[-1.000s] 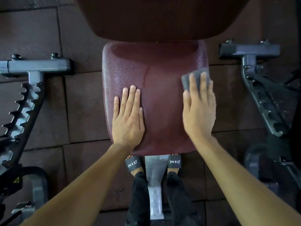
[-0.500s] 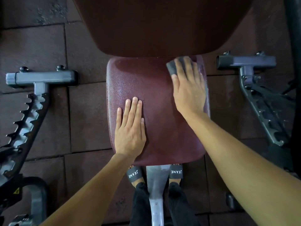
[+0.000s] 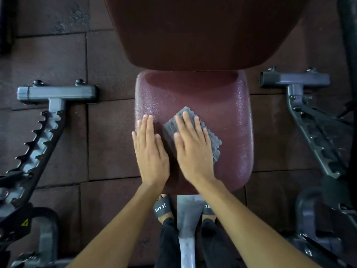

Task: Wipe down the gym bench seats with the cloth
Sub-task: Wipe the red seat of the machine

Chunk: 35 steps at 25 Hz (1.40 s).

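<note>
Right hand has carried the cloth from the far right corner of the seat, by the backrest, to the seat's middle. It now lies flat just beside the left hand, which has shifted to the seat's left edge.

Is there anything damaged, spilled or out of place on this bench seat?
Nothing stands out. The seat looks whole, with no tear. The cloth lies flat under the right hand; the left hand rests flat beside it. The darker band near the backrest may be shadow or damp; I cannot tell.
</note>
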Each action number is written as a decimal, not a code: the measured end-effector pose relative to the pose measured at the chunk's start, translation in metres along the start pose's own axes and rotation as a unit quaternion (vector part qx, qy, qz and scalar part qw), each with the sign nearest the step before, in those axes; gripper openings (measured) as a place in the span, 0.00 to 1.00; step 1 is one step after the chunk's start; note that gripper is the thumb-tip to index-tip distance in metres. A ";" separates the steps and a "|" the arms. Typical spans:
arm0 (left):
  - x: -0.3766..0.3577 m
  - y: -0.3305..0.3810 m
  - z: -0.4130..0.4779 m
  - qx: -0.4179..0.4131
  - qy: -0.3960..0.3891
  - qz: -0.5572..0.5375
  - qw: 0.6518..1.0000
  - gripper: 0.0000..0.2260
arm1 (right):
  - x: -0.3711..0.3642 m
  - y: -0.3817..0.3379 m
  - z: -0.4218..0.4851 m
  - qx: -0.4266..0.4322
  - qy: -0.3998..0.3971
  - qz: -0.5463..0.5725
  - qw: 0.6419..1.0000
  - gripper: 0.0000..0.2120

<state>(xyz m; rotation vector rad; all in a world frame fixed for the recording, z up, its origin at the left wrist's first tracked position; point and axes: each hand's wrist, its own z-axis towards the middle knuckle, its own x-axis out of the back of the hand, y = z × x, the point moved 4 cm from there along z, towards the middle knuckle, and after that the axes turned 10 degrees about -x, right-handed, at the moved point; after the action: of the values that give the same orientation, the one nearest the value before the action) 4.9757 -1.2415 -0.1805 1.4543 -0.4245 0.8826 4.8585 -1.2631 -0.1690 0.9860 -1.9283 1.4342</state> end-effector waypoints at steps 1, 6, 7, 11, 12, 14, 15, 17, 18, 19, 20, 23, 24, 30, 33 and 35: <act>0.003 0.008 -0.002 0.024 0.025 0.025 0.999 0.21 | 0.011 0.003 0.006 -0.022 -0.005 0.103 0.994 0.22; -0.046 0.077 -0.020 -0.003 -0.079 0.154 0.985 0.24 | 0.069 0.065 0.019 -0.099 0.110 0.217 0.965 0.16; -0.058 0.084 -0.019 0.020 -0.092 0.164 0.982 0.27 | 0.070 0.073 0.021 -0.088 0.110 0.191 0.971 0.15; -0.084 0.080 0.002 0.023 -0.092 0.215 0.972 0.30 | 0.071 0.078 0.039 -0.029 0.137 0.087 0.986 0.16; -0.086 0.077 0.010 -0.021 -0.101 0.226 0.969 0.29 | 0.071 0.078 0.045 -0.025 0.144 0.078 0.986 0.17; -0.087 0.070 0.031 -0.120 -0.128 0.235 0.956 0.28 | 0.067 0.078 0.055 -0.027 0.144 0.057 0.988 0.18; -0.087 0.067 0.043 -0.160 -0.139 0.238 0.948 0.27 | 0.064 0.078 0.057 -0.031 0.140 0.034 0.989 0.18; -0.084 0.060 0.068 -0.197 -0.146 0.248 0.937 0.27 | 0.056 0.077 0.058 -0.032 0.133 -0.036 0.990 0.21; -0.082 0.055 0.080 -0.196 -0.146 0.253 0.936 0.26 | 0.052 0.078 0.056 -0.034 0.128 -0.070 0.989 0.22; -0.079 0.049 0.091 -0.191 -0.148 0.258 0.935 0.26 | 0.048 0.079 0.056 -0.034 0.125 -0.097 0.987 0.22; -0.073 0.042 0.101 -0.181 -0.150 0.261 0.936 0.26 | 0.047 0.079 0.056 -0.034 0.124 -0.119 0.985 0.23; -0.048 0.015 0.117 -0.112 -0.146 0.251 0.950 0.25 | 0.044 0.079 0.058 -0.040 0.129 -0.153 0.979 0.24; -0.039 0.007 0.112 -0.088 -0.137 0.245 0.956 0.26 | 0.043 0.079 0.058 -0.042 0.133 -0.158 0.978 0.24; -0.029 0.013 0.035 -0.133 -0.159 0.268 0.941 0.26 | 0.040 0.079 0.057 -0.052 0.145 -0.176 0.972 0.24; -0.043 0.020 0.076 -0.179 -0.155 0.260 0.936 0.25 | 0.040 0.077 0.058 -0.050 0.138 -0.177 0.973 0.25; -0.041 0.012 0.108 -0.139 -0.149 0.246 0.947 0.25 | 0.044 0.076 0.055 -0.051 0.117 -0.160 0.979 0.25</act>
<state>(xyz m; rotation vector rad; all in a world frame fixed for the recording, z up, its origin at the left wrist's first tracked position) 4.9688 -1.3569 -0.1899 1.2354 -1.1318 0.9448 4.7715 -1.3138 -0.1934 0.9790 -1.5749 1.1974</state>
